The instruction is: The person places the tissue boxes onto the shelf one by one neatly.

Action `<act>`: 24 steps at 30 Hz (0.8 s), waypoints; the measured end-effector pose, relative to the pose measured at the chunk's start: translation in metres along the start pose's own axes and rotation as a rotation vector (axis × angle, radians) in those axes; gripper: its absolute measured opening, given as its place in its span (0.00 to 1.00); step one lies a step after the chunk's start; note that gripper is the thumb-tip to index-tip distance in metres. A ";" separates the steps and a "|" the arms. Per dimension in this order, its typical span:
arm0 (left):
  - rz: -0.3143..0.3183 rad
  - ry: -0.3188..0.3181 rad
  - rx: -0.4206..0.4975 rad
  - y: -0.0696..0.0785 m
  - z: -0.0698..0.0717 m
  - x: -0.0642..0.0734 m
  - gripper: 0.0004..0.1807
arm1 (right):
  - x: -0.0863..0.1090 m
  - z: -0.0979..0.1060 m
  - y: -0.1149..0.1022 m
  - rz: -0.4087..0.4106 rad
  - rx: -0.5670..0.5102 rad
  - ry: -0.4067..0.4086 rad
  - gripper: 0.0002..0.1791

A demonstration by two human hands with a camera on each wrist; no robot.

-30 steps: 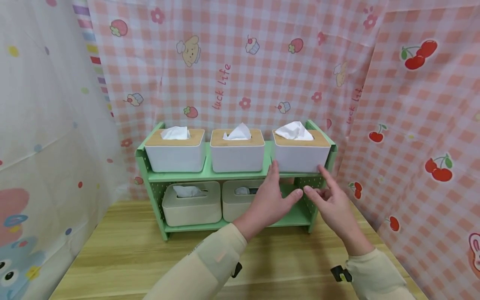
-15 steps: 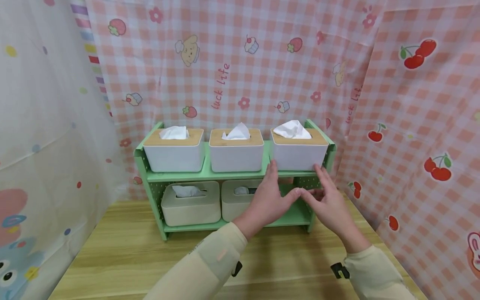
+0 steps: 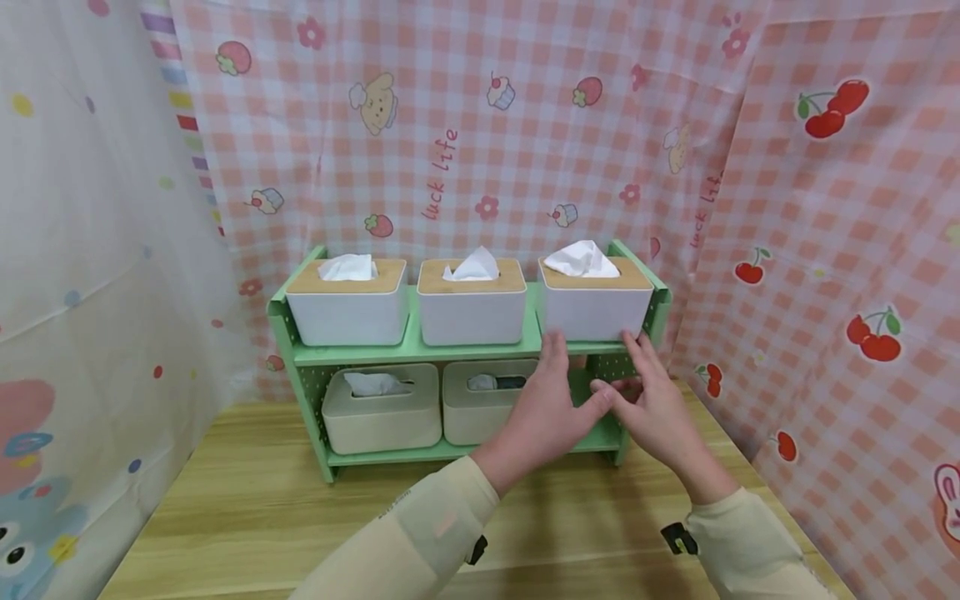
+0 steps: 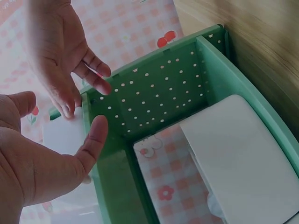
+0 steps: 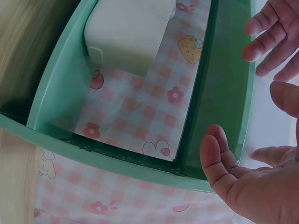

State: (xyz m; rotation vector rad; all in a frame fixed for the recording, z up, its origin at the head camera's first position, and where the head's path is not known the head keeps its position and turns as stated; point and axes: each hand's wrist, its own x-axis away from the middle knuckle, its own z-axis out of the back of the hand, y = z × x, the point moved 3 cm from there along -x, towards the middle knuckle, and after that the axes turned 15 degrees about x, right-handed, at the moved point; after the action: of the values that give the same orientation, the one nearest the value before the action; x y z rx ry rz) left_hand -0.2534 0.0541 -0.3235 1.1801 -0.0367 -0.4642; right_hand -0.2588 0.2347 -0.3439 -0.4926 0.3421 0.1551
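A white tissue box [image 3: 596,315] with a wooden lid and a tissue sticking up stands at the right end of the upper shelf. My left hand [image 3: 547,410], fingers extended, has its fingertips at the lower left of the box's front. At its lower right front are the extended fingertips of my right hand [image 3: 654,408]. Both thumbs overlap below the box in the head view. From the left wrist, my right hand [image 4: 58,53] shows with its fingertips on the white box wall [image 4: 63,135]. Neither hand curls around anything.
Two matching boxes, a middle one [image 3: 472,317] and a left one [image 3: 348,317], share the upper shelf of the green rack [image 3: 360,356]. Below sit two cream tissue boxes, left [image 3: 382,425] and middle [image 3: 468,417]. The rack stands on a wooden table [image 3: 247,517] before patterned curtains [image 3: 420,167].
The right-hand tissue box has shifted slightly left on the shelf. My right hand has moved left with it; my left hand's fingertips have dropped a little and shifted right.
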 end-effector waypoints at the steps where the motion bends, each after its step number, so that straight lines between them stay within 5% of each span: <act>1: 0.000 0.004 -0.003 0.000 0.000 0.000 0.57 | -0.001 0.000 -0.001 0.003 0.002 -0.001 0.51; 11: 0.020 0.002 0.018 -0.003 0.002 -0.002 0.56 | -0.006 0.000 -0.001 0.013 0.012 -0.025 0.51; 24: -0.077 -0.086 -0.072 -0.013 0.004 0.017 0.53 | 0.002 -0.003 -0.003 0.041 0.004 -0.011 0.50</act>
State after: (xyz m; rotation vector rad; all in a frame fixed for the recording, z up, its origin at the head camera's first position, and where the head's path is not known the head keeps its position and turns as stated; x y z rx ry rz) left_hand -0.2432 0.0398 -0.3374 1.0928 -0.0481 -0.5799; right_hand -0.2570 0.2306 -0.3453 -0.4811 0.3420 0.1964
